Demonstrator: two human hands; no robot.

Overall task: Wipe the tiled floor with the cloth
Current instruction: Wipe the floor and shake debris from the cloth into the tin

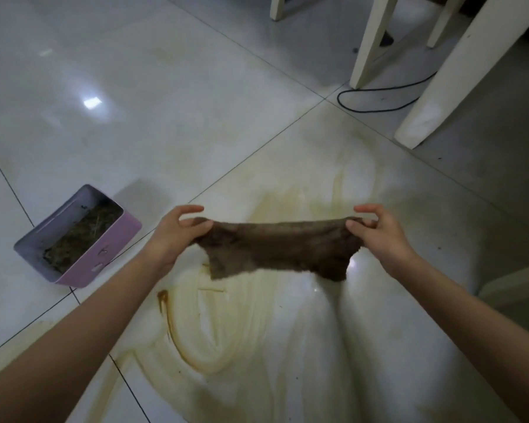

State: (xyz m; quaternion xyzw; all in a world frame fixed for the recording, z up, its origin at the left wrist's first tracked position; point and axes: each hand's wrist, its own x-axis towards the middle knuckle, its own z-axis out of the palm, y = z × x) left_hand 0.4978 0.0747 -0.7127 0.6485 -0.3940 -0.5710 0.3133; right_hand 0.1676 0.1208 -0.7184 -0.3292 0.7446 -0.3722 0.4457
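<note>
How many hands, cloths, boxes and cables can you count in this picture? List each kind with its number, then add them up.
Hands: 2 (left hand, right hand, each pinching one end of the cloth)
Cloths: 1 (brown cloth)
Boxes: 1 (pink box)
Cables: 1 (black cable)
Total: 5

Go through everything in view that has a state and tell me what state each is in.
Cloth: brown, stretched in the air between both hands.
Left hand: pinches the cloth's left end.
Right hand: pinches its right end.
Tiled floor: smeared with brown streaks.
Pink tin: open, tilted, dry plant matter inside.
Black cable: looped on the floor.
</note>
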